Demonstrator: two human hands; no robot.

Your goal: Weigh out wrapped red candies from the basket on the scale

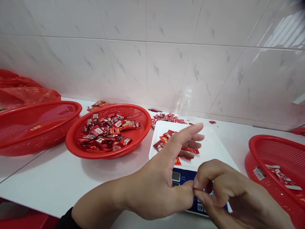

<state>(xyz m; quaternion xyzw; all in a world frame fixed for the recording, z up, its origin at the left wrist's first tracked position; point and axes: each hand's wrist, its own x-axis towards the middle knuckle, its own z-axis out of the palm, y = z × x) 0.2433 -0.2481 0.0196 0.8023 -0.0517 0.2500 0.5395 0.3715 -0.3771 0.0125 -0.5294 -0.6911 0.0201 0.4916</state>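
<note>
My left hand [160, 175] hovers over the front of a weighing scale, fingers spread and thumb pointing right. At the tip of that thumb, my right hand [226, 190] makes a pinch with thumb and forefinger; whatever is between them is too small to make out. Behind my left fingers, wrapped candies [159, 145] in red, orange and dark red packets lie on the scale's white tray [212, 143]. Both hands partly cover the blue scale panel [184, 175] with its display and buttons.
A red basket [140, 140] of mixed wrapped candies stands left of the scale, with another red basket [47, 127] beyond it. A third basket [257, 152] is at right. Loose packets [170, 118] and a clear plastic bottle [186, 103] sit by the tiled wall [128, 63].
</note>
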